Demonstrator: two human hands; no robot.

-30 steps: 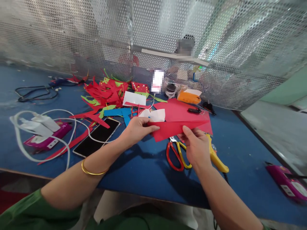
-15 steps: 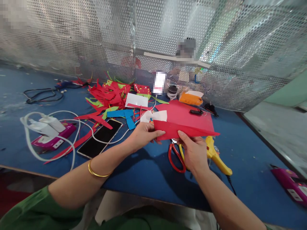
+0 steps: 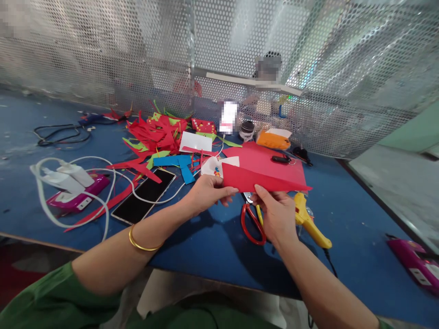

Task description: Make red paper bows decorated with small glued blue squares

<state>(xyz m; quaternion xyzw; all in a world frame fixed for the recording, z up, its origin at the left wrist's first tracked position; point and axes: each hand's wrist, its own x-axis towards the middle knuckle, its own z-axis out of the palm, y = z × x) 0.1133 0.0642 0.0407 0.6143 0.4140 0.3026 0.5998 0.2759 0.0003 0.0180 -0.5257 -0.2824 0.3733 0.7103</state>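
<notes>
A folded red sheet (image 3: 254, 178) is held above the table between both hands. My left hand (image 3: 209, 194) pinches its left end, thumb on top. My right hand (image 3: 277, 212) grips its lower edge near the middle, thumb on the near face. Behind it lies a larger red sheet (image 3: 260, 157) with a small black key fob (image 3: 281, 159) on it. Scissors with red and yellow handles (image 3: 252, 226) lie beneath my right hand. A yellow glue gun (image 3: 312, 224) rests just right of that hand. A white piece (image 3: 229, 161) shows behind the left end of the held sheet.
Red and green scraps (image 3: 157, 132) are heaped at the back. Blue strips (image 3: 185, 167), a dark phone (image 3: 144, 196) and white cables with chargers on a purple power strip (image 3: 82, 201) lie left. Another purple strip (image 3: 414, 265) is far right. Beyond the mesh a person is partly visible.
The held red sheet has tilted so more of its near face shows, and its left end has shifted slightly right. Both hands keep their hold.
</notes>
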